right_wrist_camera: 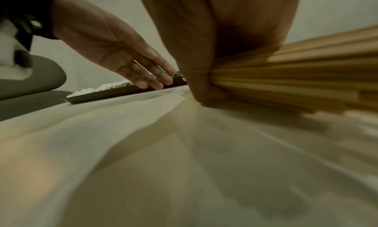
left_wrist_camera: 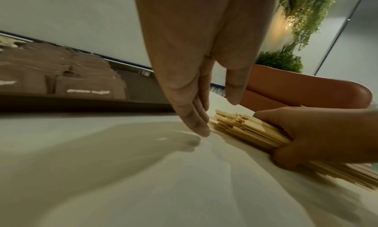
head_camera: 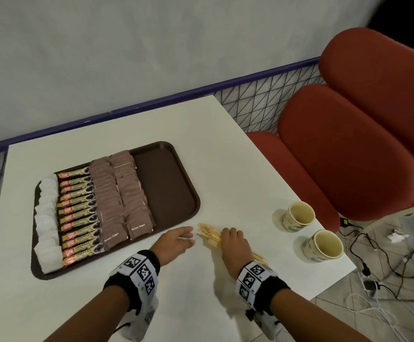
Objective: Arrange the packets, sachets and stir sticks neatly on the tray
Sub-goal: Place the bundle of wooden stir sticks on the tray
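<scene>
The right hand (head_camera: 233, 245) grasps a bundle of wooden stir sticks (head_camera: 209, 234) lying on the white tabletop (head_camera: 151, 304), near its right edge, fingers and thumb curled round the bundle's middle. The left hand (head_camera: 173, 241) is released, fingers straight and together, its fingertips (left_wrist_camera: 199, 125) just beside the bundle's far ends. The brown tray (head_camera: 169, 186) sits toward the tabletop's left edge, carrying white sachets (head_camera: 48, 223), coffee stick packets (head_camera: 78, 213) and two columns of brown sugar packets (head_camera: 122, 193); its right portion is bare. Two paper cups (head_camera: 299, 215) stand near the right edge.
</scene>
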